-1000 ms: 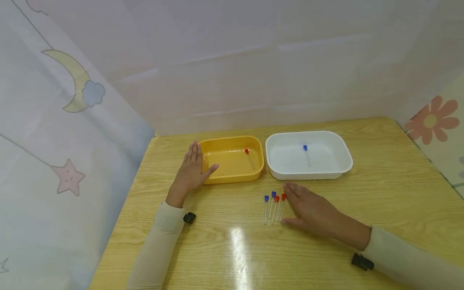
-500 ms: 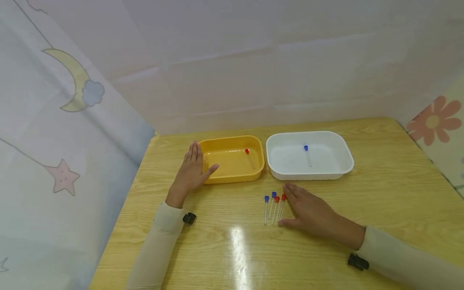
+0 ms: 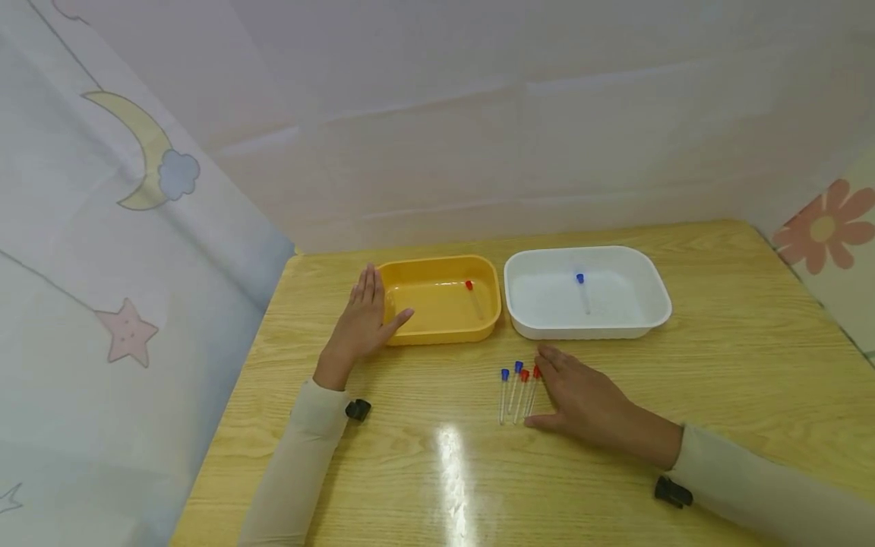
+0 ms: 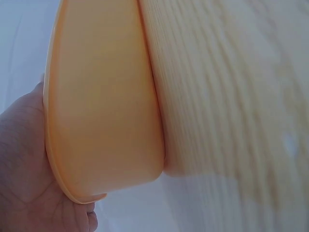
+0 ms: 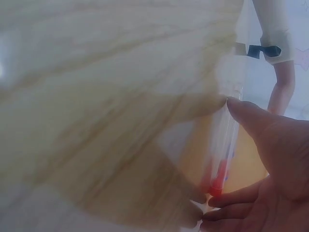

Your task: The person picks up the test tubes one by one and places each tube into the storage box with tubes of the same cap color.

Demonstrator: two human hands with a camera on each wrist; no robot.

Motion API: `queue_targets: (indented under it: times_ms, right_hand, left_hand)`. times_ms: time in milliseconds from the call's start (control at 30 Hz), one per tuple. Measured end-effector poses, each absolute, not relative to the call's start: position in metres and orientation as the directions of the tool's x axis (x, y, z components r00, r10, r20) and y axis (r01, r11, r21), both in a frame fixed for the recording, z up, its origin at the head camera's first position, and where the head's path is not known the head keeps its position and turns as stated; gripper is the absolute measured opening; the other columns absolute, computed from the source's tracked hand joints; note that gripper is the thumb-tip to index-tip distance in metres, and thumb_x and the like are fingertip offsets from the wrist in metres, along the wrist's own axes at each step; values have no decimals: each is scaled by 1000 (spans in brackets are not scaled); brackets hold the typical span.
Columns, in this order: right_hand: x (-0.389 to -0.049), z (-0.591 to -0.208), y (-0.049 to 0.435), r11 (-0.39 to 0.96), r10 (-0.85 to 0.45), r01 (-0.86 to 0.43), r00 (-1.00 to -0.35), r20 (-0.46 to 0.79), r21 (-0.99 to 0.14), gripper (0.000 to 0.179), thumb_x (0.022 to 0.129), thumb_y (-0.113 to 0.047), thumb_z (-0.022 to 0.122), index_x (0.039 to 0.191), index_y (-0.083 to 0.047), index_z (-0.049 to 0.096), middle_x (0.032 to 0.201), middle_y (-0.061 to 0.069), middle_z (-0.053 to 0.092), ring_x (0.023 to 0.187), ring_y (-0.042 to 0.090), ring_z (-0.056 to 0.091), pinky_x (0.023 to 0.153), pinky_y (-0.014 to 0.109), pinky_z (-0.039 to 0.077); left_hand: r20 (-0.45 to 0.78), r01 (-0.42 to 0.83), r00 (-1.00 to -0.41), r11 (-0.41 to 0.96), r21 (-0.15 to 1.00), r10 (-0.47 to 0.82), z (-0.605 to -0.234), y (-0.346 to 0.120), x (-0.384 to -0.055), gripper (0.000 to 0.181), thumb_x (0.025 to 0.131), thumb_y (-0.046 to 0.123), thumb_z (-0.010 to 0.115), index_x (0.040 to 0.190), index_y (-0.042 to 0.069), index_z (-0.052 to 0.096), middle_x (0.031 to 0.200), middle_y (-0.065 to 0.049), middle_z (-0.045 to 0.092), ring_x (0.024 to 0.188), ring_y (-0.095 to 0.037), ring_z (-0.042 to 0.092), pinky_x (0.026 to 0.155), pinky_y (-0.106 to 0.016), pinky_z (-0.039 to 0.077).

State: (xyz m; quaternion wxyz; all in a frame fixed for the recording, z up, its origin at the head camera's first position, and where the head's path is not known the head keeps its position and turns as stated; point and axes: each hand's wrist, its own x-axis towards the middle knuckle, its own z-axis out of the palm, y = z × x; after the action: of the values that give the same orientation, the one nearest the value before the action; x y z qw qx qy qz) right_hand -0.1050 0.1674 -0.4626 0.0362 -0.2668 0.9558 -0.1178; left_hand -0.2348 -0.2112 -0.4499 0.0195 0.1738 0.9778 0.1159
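In the head view my left hand rests against the left end of the yellow tray, fingers straight, thumb over the near rim. The left wrist view shows the palm against the tray's rim. My right hand lies beside several clear capped test tubes on the table, some with blue caps, others with red caps. In the right wrist view its fingertips are at a red cap and its thumb at the tube's other end. Its fingers are extended, not curled round a tube.
A white tray stands right of the yellow one, with a blue-capped tube inside. A red-capped tube lies in the yellow tray. Both trays are near the back of the wooden table, before a pale curtain.
My right thumb has moved slightly left, closer to the lower ends of the tubes. The left hand stays against the yellow tray. The view shifts slightly.
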Motion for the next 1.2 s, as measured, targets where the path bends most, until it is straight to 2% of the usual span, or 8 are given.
queue_targets:
  times_ms: [200,333,467,600,833,967,1200]
  right_hand:
    - [-107,-463,165,822,-526,-508,-850,-5,-258,98,84,-58,77,142,16,47,151,32,42,139,46,42,110,57,40]
    - [-109,-463,165,820,-530,-507,-848,-19,-265,97,86,-57,75,142,15,46,152,32,41,140,45,42,110,57,39]
    - [-112,-468,164,820,-530,-508,-848,-15,-265,101,84,-65,72,142,14,48,152,31,41,140,45,42,109,57,40]
    - [-114,-472,163,818,-533,-512,-846,-8,-264,106,82,-72,69,140,14,50,152,31,41,139,45,43,107,57,42]
    - [-118,-475,162,818,-539,-522,-842,-3,-239,103,82,-69,71,140,13,50,152,30,42,140,43,43,108,56,43]
    - [-120,-476,157,821,-529,-507,-848,-19,-262,102,84,-67,71,141,15,48,154,30,39,141,43,42,109,55,41]
    - [-118,-475,160,859,-461,-432,-886,-50,-276,101,84,-66,72,144,12,47,156,27,38,137,47,45,105,57,45]
  left_hand:
    - [-8,323,-942,917,234,334,-450,-213,-235,101,101,72,25,158,-3,-12,165,-14,-25,154,-29,-16,124,-46,-2]
    - [0,326,-942,916,232,335,-452,-215,-235,103,100,73,25,159,-4,-9,166,-17,-21,155,-30,-14,124,-47,0]
    - [8,324,-944,919,224,331,-453,-216,-234,104,100,74,25,159,-5,-8,167,-21,-16,155,-31,-12,124,-48,1]
    - [-3,313,-946,921,230,323,-454,-217,-232,104,100,74,25,158,-4,-10,165,-16,-23,155,-31,-14,124,-48,0]
    - [-7,306,-948,921,241,317,-451,-217,-231,104,100,74,26,158,-5,-10,164,-15,-25,154,-30,-16,124,-48,-1]
    - [-2,318,-945,923,218,326,-446,-220,-236,105,100,74,27,158,-5,-10,163,-16,-27,154,-32,-16,124,-49,0]
    - [2,359,-930,909,213,367,-443,-212,-252,105,99,76,23,158,-4,-12,165,-19,-22,154,-33,-16,124,-49,0]
